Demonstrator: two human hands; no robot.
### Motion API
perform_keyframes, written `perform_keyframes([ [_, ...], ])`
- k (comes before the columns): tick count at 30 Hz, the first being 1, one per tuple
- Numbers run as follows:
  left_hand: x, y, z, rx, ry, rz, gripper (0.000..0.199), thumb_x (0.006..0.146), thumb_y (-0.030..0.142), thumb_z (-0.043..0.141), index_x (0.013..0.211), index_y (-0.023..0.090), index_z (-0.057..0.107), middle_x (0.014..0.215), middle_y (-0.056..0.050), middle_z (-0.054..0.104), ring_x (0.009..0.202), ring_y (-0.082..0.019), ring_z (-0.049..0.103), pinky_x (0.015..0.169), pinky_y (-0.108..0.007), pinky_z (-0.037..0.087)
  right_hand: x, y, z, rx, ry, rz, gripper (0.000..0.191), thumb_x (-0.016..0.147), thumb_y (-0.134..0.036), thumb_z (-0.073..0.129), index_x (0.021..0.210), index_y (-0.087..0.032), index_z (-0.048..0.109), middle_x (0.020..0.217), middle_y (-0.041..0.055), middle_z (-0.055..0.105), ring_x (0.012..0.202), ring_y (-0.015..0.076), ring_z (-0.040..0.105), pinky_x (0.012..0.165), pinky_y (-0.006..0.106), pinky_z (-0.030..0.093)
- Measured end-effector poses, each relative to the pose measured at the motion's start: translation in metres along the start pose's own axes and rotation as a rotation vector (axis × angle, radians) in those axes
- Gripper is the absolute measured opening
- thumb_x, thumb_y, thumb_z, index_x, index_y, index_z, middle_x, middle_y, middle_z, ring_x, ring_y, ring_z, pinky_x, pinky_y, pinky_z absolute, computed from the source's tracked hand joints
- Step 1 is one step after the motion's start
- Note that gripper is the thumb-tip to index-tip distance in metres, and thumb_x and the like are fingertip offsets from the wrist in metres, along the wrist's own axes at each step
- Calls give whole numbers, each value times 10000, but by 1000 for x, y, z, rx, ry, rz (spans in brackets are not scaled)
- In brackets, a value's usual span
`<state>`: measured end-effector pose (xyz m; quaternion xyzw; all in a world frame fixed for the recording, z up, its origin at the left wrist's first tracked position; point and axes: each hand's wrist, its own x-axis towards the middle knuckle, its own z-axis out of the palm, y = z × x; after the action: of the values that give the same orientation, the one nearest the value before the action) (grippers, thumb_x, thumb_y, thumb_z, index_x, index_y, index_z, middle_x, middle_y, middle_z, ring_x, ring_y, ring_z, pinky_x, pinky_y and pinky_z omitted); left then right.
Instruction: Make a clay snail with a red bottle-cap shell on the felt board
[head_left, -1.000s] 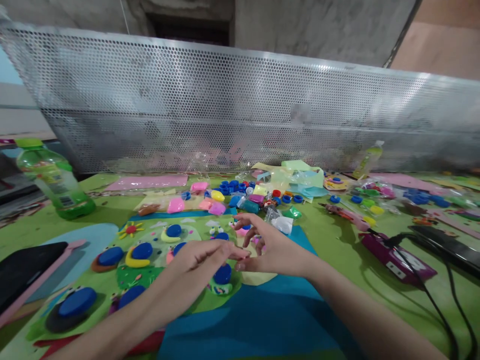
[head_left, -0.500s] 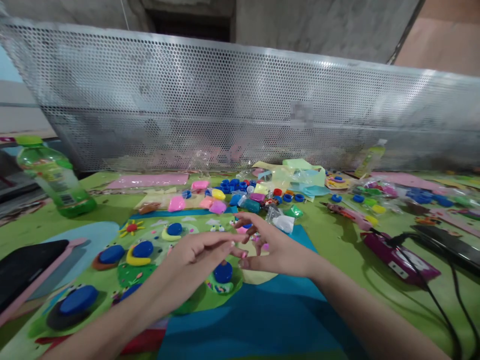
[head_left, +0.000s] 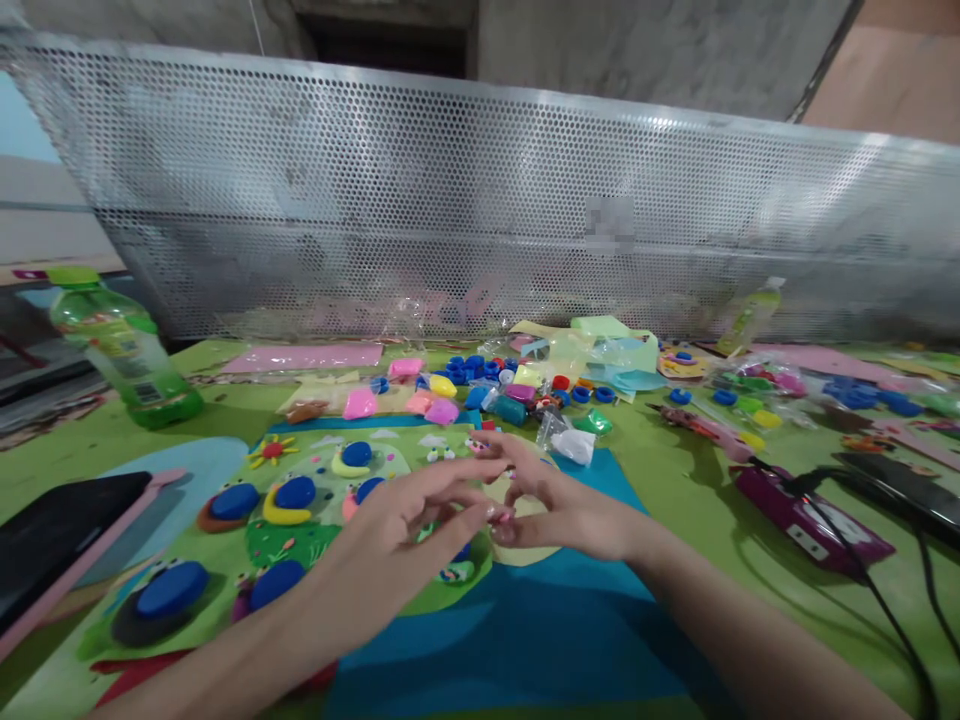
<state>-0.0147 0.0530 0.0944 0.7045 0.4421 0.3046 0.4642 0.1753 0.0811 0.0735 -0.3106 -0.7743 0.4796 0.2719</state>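
Observation:
My left hand (head_left: 420,510) and my right hand (head_left: 551,500) meet at the fingertips above a decorated clay picture. Between the thumb and fingertips of both hands is a small pink bit of clay (head_left: 504,517). Beneath and left of them lies the picture with blue caps (head_left: 292,491) set in coloured clay crescents and a red and yellow clay sun (head_left: 274,451). A pale yellow paper shape (head_left: 525,550) shows under my right hand, and a blue sheet (head_left: 510,640) lies nearer to me.
Clay packets (head_left: 360,403) and loose blue caps (head_left: 472,368) lie behind the hands. At left are a green bottle (head_left: 127,350) and a black device (head_left: 67,530). A purple power strip (head_left: 814,525) with cables is at right, and a perforated metal panel (head_left: 450,200) stands behind.
The fingers of my left hand have curled in closer to my right fingertips. The whole view has shifted slightly, with objects appearing a little further right.

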Motion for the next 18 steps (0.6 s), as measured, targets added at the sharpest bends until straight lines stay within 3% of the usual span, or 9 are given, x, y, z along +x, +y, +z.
perform_keyframes([
  [4, 6, 4, -4, -193, -41, -139, 300, 729, 273, 648, 1024, 240, 602, 829, -18, 689, 714, -146, 616, 620, -227, 446, -2, 0, -1, -163, 39, 35, 777, 732, -329, 625, 1364, -288, 175, 1302, 92, 377, 1022, 196, 499, 809, 362, 482],
  [10, 13, -8, -4, -303, -50, -135, 300, 687, 249, 695, 969, 213, 598, 708, 25, 630, 641, -106, 575, 595, -215, 423, -1, -3, 5, -354, 131, -5, 831, 671, -403, 670, 1349, -284, 206, 1288, 76, 399, 1125, 229, 429, 879, 406, 444],
  [13, 16, -13, -3, -436, 13, -143, 283, 694, 294, 696, 945, 196, 610, 680, 25, 598, 611, -93, 531, 566, -209, 401, 0, -5, 8, -449, 234, -161, 759, 652, -444, 687, 1288, -250, 321, 1256, 79, 435, 1158, 230, 401, 909, 404, 422],
  [18, 16, -11, 5, -755, 23, -248, 288, 624, 300, 756, 855, 184, 629, 643, 35, 560, 622, -95, 502, 563, -211, 406, -1, -10, 19, -669, 538, -457, 427, 680, -399, 689, 1032, -207, 542, 1097, 77, 527, 1040, 202, 486, 868, 362, 433],
])
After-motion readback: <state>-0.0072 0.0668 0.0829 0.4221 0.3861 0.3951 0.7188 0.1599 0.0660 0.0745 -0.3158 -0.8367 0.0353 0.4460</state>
